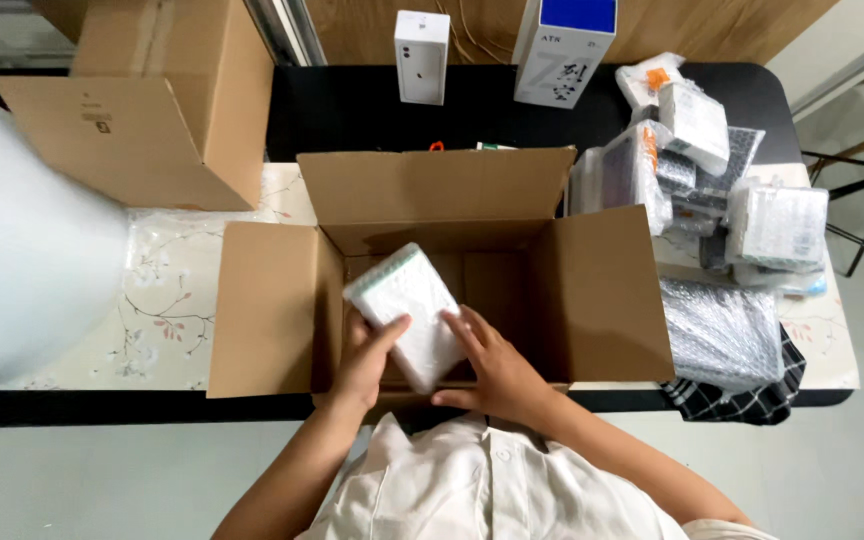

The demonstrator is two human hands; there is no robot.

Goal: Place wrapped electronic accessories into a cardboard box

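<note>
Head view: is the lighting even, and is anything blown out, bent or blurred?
Head view: light is soft and mostly even; the big white roll at left is overexposed, with no surface detail. Wide-lens distortion bows the table edge. The open cardboard box, wrapped packet, left hand and right hand are sharp.

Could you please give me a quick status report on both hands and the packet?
Left hand and right hand both gripping bubble-wrapped packet. Packet tilted, inside open cardboard box. Nothing in the way.
</note>
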